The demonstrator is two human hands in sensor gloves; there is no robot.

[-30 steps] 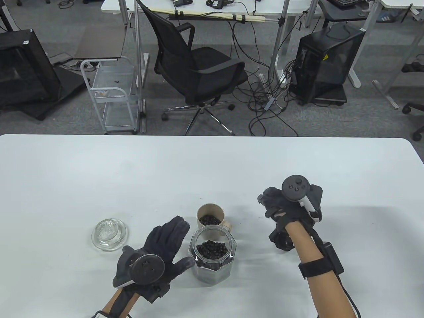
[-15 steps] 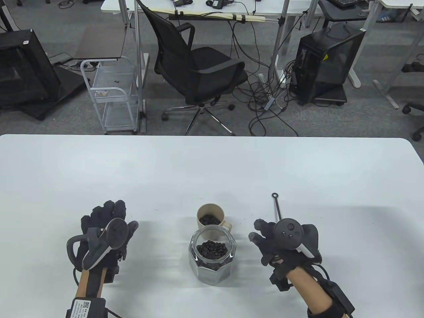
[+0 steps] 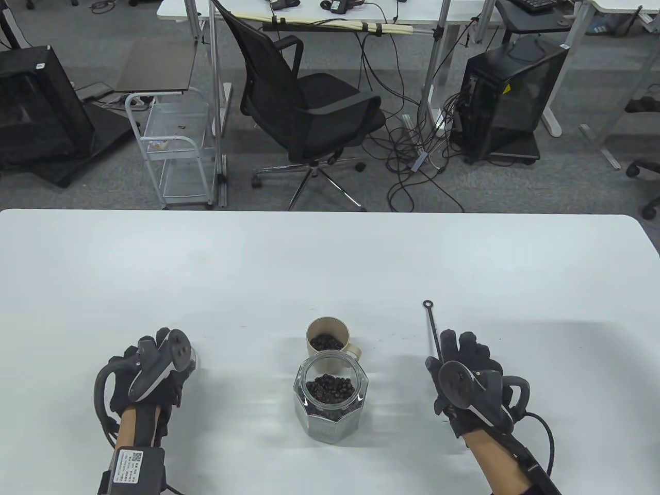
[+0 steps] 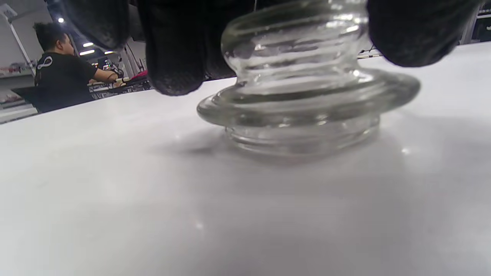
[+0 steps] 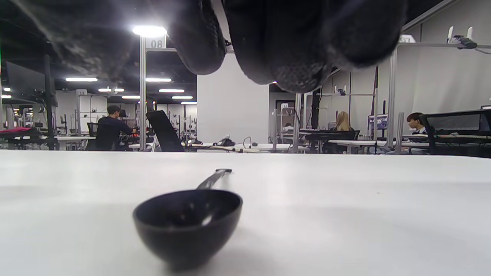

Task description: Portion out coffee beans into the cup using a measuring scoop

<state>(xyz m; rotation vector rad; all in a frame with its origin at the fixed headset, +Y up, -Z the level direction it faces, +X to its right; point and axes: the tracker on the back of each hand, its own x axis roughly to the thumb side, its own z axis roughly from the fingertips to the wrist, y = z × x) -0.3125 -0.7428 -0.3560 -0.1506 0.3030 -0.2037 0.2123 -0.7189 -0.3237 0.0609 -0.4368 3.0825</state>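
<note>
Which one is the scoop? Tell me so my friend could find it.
Find the white table, then the glass jar of beans near its front edge. To the jar's right, by the right hand, lies the scoop: the only black thing there, a small round empty bowl on a long thin handle.

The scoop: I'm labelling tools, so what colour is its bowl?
Black, clearest in the right wrist view: scoop.
</note>
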